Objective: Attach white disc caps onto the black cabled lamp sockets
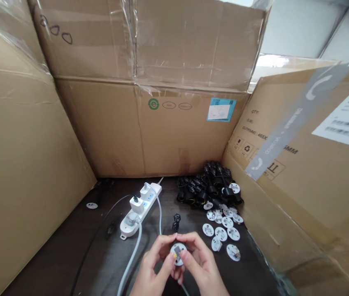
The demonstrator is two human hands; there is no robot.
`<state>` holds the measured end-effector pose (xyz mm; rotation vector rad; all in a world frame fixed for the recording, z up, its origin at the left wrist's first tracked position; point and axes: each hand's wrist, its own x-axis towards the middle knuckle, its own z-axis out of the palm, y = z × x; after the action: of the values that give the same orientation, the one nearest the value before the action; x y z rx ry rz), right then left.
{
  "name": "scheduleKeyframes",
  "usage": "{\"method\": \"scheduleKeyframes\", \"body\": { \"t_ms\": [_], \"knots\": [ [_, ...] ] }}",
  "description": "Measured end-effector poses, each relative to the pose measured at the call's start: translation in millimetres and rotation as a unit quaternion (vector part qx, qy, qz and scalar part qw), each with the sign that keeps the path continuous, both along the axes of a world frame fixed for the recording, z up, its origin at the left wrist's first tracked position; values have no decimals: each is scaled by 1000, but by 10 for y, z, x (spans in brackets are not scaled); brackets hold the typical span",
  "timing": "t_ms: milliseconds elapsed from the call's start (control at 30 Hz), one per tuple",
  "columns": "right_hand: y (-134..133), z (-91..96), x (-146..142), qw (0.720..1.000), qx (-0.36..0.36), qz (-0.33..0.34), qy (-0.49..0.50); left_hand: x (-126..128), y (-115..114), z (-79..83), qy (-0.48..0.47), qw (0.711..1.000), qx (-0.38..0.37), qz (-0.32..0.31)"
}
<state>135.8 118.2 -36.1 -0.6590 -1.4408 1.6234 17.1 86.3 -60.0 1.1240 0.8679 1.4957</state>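
Both my hands are low in the middle of the view, holding a white round plastic disc [177,253] between their fingers. My left hand [154,265] pinches its left side, and my right hand [198,263] grips its right side. A grey square piece shows on the disc, and my fingers hide part of it. A thin white cable [131,263] runs down past my left hand. Just ahead of my hands lies a small black plug [176,222]. Several similar white discs [220,234] are scattered to the right, below a heap of black plug connectors [208,185].
A white power strip [140,207] with white plug adapters lies on the dark tabletop [69,255], trailing white and black cables. A single white disc [91,205] lies at the far left. Large cardboard boxes [143,131] wall the back and both sides.
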Motion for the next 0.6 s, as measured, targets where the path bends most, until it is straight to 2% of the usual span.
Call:
{"method": "scheduleKeyframes", "body": {
  "t_ms": [300, 600],
  "knots": [
    [-65, 210, 38, 1000, -7, 2, 26, -100, -59, 130, 110, 994, 19, -19],
    [-101, 191, 46, 1000, 20, 11, -18, -76, -63, 144, 63, 997, 41, -20]
  ]
}}
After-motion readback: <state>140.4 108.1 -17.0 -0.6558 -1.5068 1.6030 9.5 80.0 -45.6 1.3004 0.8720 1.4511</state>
